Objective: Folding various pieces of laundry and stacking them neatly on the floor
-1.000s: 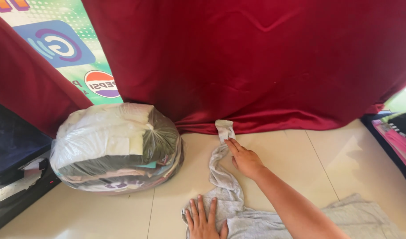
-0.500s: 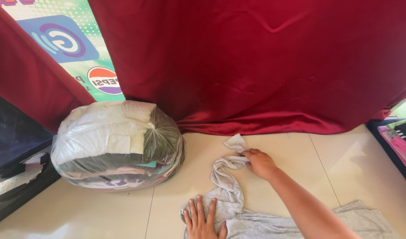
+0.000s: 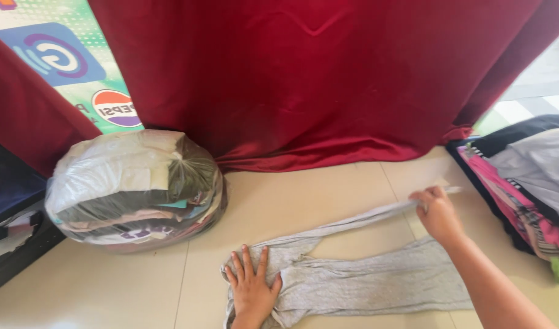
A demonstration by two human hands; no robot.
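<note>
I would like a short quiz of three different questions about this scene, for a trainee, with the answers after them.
1. True or false: the left hand lies flat on the grey garment.
2. Which is right about the right hand? A: it pinches one stretched-out leg of the garment. B: it rests on the plastic bag of clothes. C: it holds the red curtain.
3. Fill in: the pile of folded clothes lies to the ___ of the garment in the picture.

Key: 1 true; 2 A; 3 right.
</note>
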